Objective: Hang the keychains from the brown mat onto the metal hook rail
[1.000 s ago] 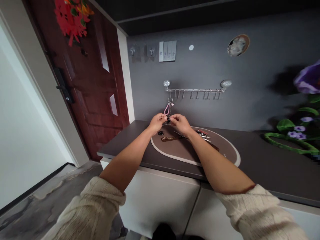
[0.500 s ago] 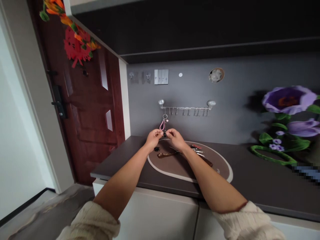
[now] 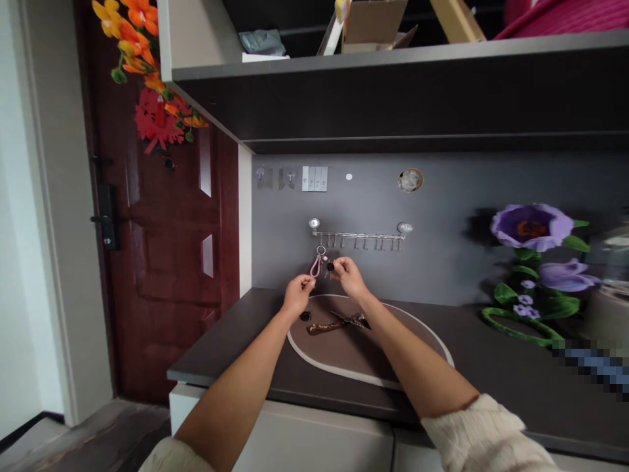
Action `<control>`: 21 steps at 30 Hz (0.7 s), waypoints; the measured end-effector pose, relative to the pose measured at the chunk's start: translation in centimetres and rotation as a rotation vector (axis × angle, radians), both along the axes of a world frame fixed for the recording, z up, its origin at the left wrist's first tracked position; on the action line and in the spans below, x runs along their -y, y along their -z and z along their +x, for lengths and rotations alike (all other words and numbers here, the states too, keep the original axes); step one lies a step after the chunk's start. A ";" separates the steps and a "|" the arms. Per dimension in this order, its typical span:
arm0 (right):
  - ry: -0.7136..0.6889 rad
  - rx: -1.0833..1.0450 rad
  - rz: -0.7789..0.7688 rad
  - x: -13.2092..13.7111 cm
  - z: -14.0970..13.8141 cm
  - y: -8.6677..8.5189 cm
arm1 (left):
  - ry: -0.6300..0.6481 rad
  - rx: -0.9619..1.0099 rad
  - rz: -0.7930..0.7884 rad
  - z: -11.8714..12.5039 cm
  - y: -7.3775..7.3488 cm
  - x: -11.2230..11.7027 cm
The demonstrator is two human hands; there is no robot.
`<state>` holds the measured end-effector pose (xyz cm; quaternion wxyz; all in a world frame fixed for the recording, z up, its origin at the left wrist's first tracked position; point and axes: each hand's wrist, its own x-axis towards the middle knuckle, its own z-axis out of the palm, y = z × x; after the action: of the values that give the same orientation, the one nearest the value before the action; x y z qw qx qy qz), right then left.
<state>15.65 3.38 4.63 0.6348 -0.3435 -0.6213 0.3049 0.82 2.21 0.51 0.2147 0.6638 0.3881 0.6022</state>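
Observation:
A pink keychain (image 3: 315,265) hangs from the left end of a metal hook rail (image 3: 360,235) on the grey wall. My left hand (image 3: 297,293) is pinched closed just below the pink loop. My right hand (image 3: 348,275) is raised beside it, fingers pinched on a small black key fob (image 3: 331,267) under the rail. Below them an oval brown mat (image 3: 373,357) lies on the dark counter, with a brown strap keychain (image 3: 324,326), loose keys (image 3: 352,320) and a small black round piece (image 3: 305,316) on it.
A red-brown door (image 3: 162,223) with a black handle stands at left, with orange and red flowers (image 3: 147,78) above. A dark shelf (image 3: 422,92) overhangs the counter and carries boxes. Purple artificial flowers (image 3: 538,262) sit at right. Light switches (image 3: 314,178) are on the wall.
The view has tilted upward, showing the shelf. My right hand has risen with the black fob toward the hook rail and the two hands have moved slightly apart.

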 end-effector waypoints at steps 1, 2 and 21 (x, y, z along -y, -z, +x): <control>0.003 -0.039 -0.022 -0.2 0.0 -0.5 | -0.020 -0.021 -0.008 -0.1 0.1 -0.2; 0.006 -0.071 -0.044 -0.5 -0.1 -0.9 | -0.041 -0.042 -0.017 -0.1 0.2 -0.3; 0.227 -0.257 -0.233 -4.5 -3.2 -4.6 | -0.187 -0.132 -0.093 -0.6 0.3 -0.6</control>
<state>12.41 7.86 9.26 0.6950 -0.4409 -0.4531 0.3425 0.20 2.78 0.22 0.1622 0.6522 0.4893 0.5559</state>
